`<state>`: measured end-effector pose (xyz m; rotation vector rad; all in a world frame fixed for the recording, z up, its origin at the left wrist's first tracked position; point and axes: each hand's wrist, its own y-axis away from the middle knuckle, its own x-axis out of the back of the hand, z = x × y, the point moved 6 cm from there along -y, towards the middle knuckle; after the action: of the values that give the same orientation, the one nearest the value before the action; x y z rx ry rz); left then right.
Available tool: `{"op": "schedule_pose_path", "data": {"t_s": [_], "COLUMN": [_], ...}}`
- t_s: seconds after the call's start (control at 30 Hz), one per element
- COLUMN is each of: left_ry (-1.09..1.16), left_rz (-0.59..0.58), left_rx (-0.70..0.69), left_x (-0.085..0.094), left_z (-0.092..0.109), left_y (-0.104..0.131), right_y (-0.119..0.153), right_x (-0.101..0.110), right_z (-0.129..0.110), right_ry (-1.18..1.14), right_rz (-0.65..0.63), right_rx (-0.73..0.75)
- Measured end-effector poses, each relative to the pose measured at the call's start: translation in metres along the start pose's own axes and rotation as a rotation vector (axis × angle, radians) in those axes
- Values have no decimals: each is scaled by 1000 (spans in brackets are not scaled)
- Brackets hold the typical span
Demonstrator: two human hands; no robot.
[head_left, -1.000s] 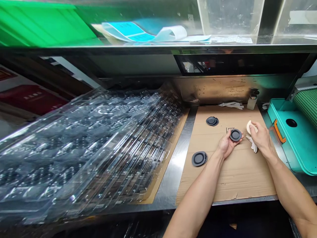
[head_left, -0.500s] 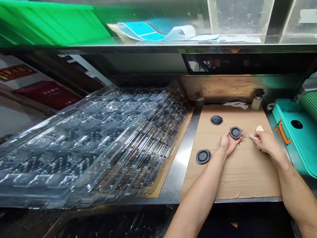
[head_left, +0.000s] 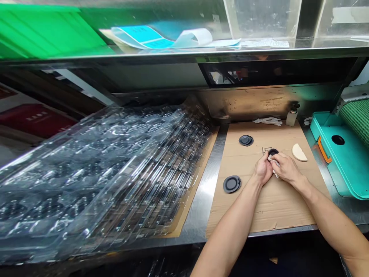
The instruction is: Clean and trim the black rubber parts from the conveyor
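My left hand (head_left: 263,170) is closed round a black round disc (head_left: 273,151) over the cardboard. With my right hand (head_left: 286,167) I pinch a crumpled white cloth (head_left: 276,175) and press it to the disc. The fingers partly cover both cloth and disc. To the right of my hands lies a cream, half-round pad (head_left: 300,153) with an uneven edge. Two dark grey round pieces, each looking like overlapping discs, rest on the cardboard: a farther one (head_left: 245,140) and a nearer one (head_left: 231,184).
Clear plastic trays (head_left: 115,169) are piled high on the left. A cardboard sheet (head_left: 288,204) covers the steel bench. At the back lie a white glove (head_left: 268,121) and a small bottle (head_left: 291,116). A teal bin (head_left: 343,165) with an orange latch stands on the right.
My right hand has moved left, leaving the cream pad on the cardboard and bringing the white cloth onto the disc. The disc has tilted in my left hand. The camera view has shifted slightly right.
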<state>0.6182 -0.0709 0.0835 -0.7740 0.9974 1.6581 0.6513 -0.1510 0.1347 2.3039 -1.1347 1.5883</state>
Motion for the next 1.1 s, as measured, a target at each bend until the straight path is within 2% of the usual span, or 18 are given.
{"op": "schedule_pose_path", "data": {"t_s": [0.1, 0.23, 0.33, 0.4, 0.47, 0.53, 0.7, 0.8, 1.1], "left_ry": [-15, -25, -21, -20, -28, -52, -139, -149, -205], "left_rz": [33, 29, 28, 34, 30, 27, 29, 26, 9], "left_rx": [-25, -26, -24, -6, 9, -3, -71, -65, -132], "left_x": [4, 2, 1, 2, 4, 5, 6, 6, 13], "left_z": [3, 1, 1, 0, 1, 1, -1, -4, -4], "left_y": [-1, -2, -2, -2, -1, -1, -1, 0, -3], "right_y": [0, -2, -3, -4, -2, 0, -1, -5, -5], "right_x": [7, 6, 6, 3, -1, -1, 11, 12, 19], "right_z": [6, -1, -3, -5, -5, 0, 6, 4, 19], "right_ry": [93, 79, 95, 88, 95, 130, 146, 161, 253], "right_rz": [49, 40, 103, 73, -10, -35, 133, 169, 78], "right_rx": [-85, -43, -87, -67, -42, -69, -29, -11, -253]}}
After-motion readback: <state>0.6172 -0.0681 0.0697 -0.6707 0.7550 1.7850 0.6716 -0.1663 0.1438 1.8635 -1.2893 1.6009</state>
